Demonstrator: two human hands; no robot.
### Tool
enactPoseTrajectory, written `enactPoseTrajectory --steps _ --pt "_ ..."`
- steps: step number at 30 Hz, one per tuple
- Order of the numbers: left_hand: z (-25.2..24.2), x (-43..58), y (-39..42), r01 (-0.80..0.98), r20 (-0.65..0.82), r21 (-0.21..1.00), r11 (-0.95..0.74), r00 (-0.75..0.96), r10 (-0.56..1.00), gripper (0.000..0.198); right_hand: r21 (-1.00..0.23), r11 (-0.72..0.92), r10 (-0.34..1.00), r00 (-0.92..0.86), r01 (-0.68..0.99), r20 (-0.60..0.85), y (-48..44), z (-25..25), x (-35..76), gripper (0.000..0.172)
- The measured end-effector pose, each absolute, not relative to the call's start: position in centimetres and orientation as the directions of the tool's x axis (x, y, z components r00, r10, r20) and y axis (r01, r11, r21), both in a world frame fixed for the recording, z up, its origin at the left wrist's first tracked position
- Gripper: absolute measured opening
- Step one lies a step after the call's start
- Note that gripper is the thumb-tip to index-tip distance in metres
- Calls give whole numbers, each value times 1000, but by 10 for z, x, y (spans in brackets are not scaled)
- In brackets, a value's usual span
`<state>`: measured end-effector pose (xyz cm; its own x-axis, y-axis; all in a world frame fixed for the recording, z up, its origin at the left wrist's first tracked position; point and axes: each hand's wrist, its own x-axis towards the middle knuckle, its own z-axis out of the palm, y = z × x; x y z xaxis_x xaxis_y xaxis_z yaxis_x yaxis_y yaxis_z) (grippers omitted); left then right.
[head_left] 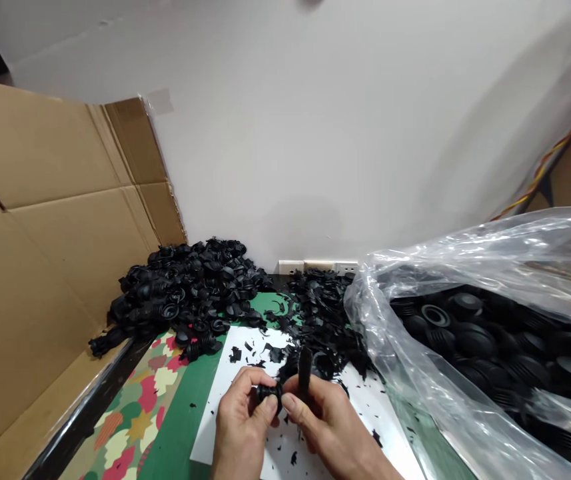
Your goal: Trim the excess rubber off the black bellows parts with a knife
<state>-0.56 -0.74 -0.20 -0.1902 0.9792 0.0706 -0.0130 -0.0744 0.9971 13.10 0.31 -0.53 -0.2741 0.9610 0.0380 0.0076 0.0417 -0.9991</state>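
Observation:
Over a white sheet (215, 413) my two hands are close together. My left hand (245, 420) pinches a small black ribbed rubber part (268, 395) between thumb and fingers. Wrapped round a dark upright handle (305, 368), my right hand (332, 420) touches or nearly touches the part's right side. The lower end of that tool is mostly hidden by my fingers. Black scraps lie on the sheet around and behind both hands.
Black rubber parts (190, 287) are heaped at the back left beside a cardboard panel (55, 253). Black scraps (322, 307) are piled behind the sheet. On the right, a clear plastic bag (385, 333) holds many black parts. A socket strip (292, 267) sits against the wall.

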Motion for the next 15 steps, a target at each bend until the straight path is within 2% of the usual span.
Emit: enactPoseTrajectory --steps 6,10,15 --pt "-6 -5 -7 -52 -8 999 1 -150 989 15 -984 -110 959 -276 -140 -68 5 -1 129 25" --pt "-6 -3 -8 -94 -73 994 59 -148 986 20 -976 -128 949 -307 -179 -69 8 0 130 27" --pt "-11 -8 -4 -75 -45 996 39 -89 995 20 -980 -112 952 -301 -166 -58 10 -3 128 25"
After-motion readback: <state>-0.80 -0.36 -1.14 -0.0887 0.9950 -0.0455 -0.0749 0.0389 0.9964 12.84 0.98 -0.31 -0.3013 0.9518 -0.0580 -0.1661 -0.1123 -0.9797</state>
